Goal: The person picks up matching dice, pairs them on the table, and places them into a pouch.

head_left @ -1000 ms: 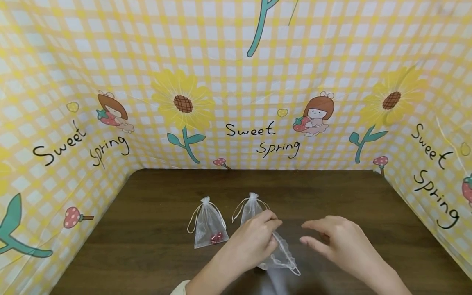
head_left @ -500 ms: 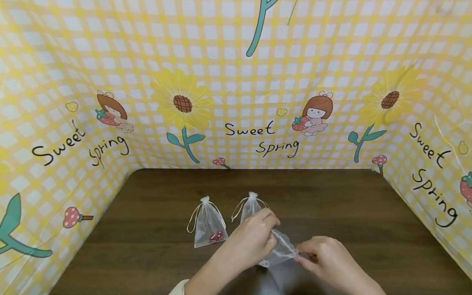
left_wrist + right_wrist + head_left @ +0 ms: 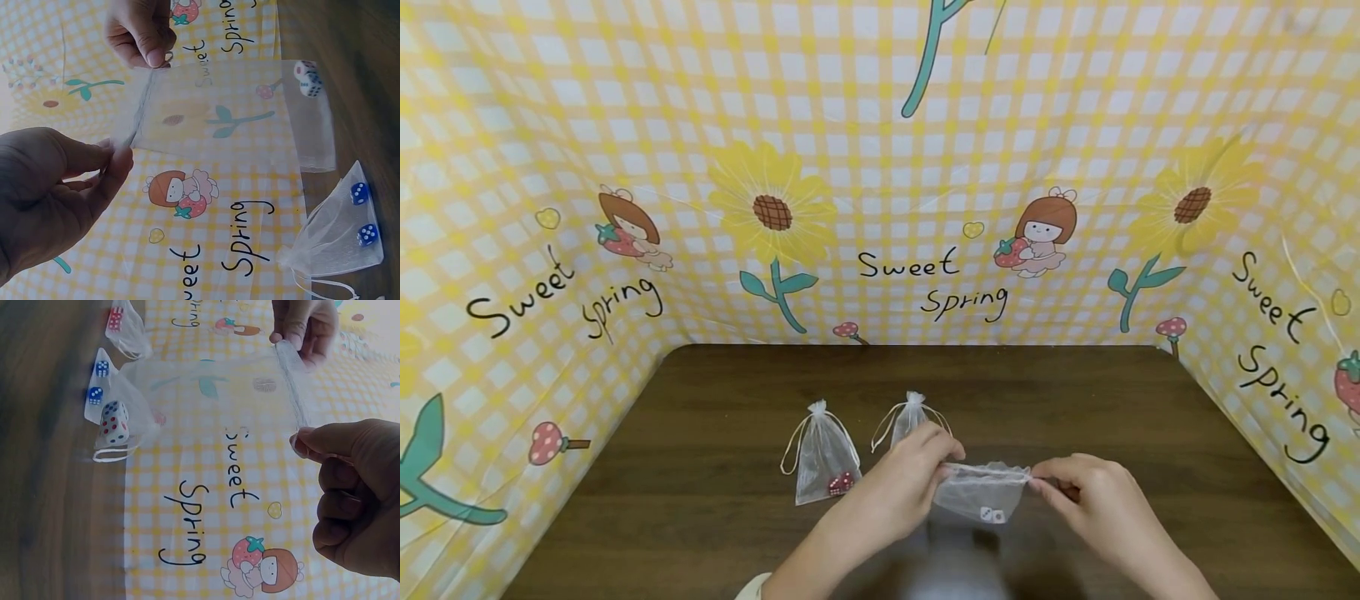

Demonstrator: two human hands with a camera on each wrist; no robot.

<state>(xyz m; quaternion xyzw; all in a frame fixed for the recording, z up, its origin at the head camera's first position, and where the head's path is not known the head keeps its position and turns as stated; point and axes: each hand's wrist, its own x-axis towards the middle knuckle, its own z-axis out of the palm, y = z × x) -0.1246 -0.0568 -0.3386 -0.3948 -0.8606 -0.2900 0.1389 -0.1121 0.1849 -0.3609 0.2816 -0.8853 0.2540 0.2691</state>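
A sheer white drawstring bag (image 3: pixel 970 487) hangs between both hands, its mouth pulled into a nearly straight line. My left hand (image 3: pixel 904 479) pinches one top corner, and the right hand (image 3: pixel 1093 492) pinches the opposite corner between thumb and forefinger, beside a small loop of cord. Two white dice (image 3: pixel 992 515) lie at the bottom of this bag; their coloured dots show in the left wrist view, where the dice (image 3: pixel 308 78) sit in a lower corner. The bag's body looks flat and see-through. Part of the left-hand corner is hidden by fingers in the head view.
On the dark wooden table (image 3: pixel 700 533) lies a tied sheer bag (image 3: pixel 823 450) with red dice (image 3: pixel 841 483). Beside it another tied bag (image 3: pixel 337 237) holds blue dice (image 3: pixel 367 235); the left hand partly covers it in the head view. A yellow checked cloth (image 3: pixel 880 167) surrounds the table.
My right hand came from apart on the right, took hold of the bag's free corner, then rose and drew it right. The mouth straightened, and the white dice now show.
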